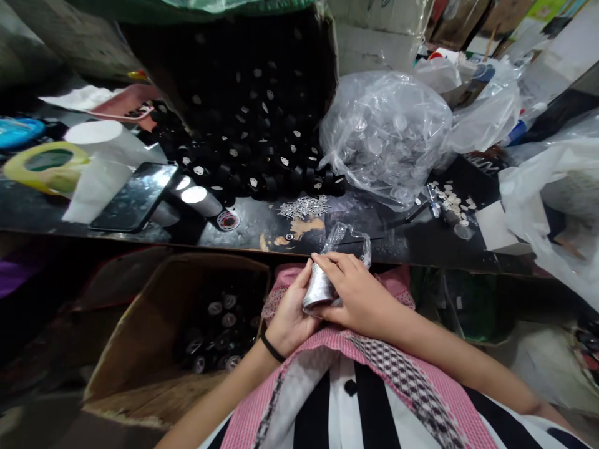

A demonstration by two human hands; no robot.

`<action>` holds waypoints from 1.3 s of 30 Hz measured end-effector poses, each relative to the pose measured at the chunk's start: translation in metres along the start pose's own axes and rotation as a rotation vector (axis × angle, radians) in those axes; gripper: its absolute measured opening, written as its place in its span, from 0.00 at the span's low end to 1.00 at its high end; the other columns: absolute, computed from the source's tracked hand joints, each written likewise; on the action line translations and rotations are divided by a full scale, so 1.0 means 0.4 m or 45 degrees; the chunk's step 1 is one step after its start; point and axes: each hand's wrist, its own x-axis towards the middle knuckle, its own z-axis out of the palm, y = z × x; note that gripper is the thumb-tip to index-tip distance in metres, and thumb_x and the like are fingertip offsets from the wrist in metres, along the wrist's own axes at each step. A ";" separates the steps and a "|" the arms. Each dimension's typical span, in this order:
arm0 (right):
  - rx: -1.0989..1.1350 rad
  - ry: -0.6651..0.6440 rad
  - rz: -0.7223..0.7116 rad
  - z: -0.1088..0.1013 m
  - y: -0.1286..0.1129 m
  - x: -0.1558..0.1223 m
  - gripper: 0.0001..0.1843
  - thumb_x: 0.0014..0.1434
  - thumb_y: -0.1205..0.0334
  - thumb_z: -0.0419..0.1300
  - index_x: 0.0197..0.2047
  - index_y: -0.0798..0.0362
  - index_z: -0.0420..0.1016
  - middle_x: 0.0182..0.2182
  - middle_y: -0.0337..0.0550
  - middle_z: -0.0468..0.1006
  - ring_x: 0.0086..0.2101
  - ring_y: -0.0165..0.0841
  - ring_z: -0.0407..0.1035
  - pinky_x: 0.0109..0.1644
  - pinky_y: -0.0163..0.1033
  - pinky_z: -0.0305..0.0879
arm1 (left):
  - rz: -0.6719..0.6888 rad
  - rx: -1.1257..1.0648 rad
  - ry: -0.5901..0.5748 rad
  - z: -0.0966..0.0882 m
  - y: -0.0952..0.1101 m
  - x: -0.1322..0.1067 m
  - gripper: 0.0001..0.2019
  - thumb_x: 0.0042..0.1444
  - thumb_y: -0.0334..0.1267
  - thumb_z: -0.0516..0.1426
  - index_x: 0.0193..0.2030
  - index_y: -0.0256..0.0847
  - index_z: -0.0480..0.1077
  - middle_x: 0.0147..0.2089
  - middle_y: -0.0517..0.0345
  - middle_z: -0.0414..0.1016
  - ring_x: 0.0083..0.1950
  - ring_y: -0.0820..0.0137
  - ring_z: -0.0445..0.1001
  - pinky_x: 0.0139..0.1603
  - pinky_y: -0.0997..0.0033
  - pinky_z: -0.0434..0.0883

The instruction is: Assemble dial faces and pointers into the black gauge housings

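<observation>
Close to my body, just below the bench edge, both hands hold a silvery cylinder [320, 288] that looks like a stack of thin discs in clear plastic. My left hand [296, 310] wraps it from the left and below. My right hand [358, 288] closes over its right side, with the thumb near the lower end. A loose end of the clear plastic sleeve [349, 237] sticks up beyond my fingers toward the bench. Just past the hands, small metal pins [304, 206] lie in a pile on the black bench [262, 232].
A dark box [224, 75] spills black parts onto the bench. To its right sits a clear bag [388, 137] of round pieces. A phone [135, 196] leans at the left near white cylinders [202, 201]. Below the bench stands a carton [126, 349] holding black parts.
</observation>
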 end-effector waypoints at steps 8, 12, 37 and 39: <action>0.229 0.027 0.000 0.045 0.037 -0.033 0.45 0.57 0.59 0.66 0.73 0.50 0.49 0.63 0.55 0.61 0.62 0.46 0.57 0.68 0.57 0.54 | -0.006 0.047 0.003 0.005 -0.028 -0.009 0.14 0.69 0.39 0.50 0.49 0.36 0.74 0.40 0.51 0.81 0.39 0.62 0.82 0.43 0.65 0.77; 0.465 0.026 0.067 0.042 0.052 -0.049 0.45 0.58 0.58 0.66 0.73 0.49 0.49 0.64 0.54 0.57 0.65 0.43 0.54 0.71 0.54 0.50 | -0.094 0.097 -0.016 -0.004 -0.042 -0.013 0.17 0.70 0.41 0.48 0.46 0.34 0.75 0.38 0.47 0.81 0.39 0.61 0.82 0.42 0.65 0.78; 1.698 -0.174 0.459 0.081 0.086 -0.128 0.40 0.51 0.48 0.72 0.63 0.48 0.66 0.61 0.47 0.70 0.60 0.42 0.65 0.68 0.50 0.55 | 0.289 0.027 0.333 -0.069 -0.008 -0.005 0.16 0.69 0.28 0.46 0.34 0.37 0.72 0.27 0.58 0.76 0.29 0.73 0.78 0.37 0.73 0.78; 1.828 -0.173 0.504 0.077 0.083 -0.137 0.37 0.51 0.50 0.72 0.62 0.47 0.68 0.59 0.46 0.73 0.57 0.40 0.68 0.66 0.48 0.57 | 0.342 0.022 0.297 -0.066 0.011 -0.012 0.19 0.71 0.29 0.43 0.32 0.38 0.70 0.25 0.62 0.72 0.25 0.77 0.74 0.34 0.78 0.75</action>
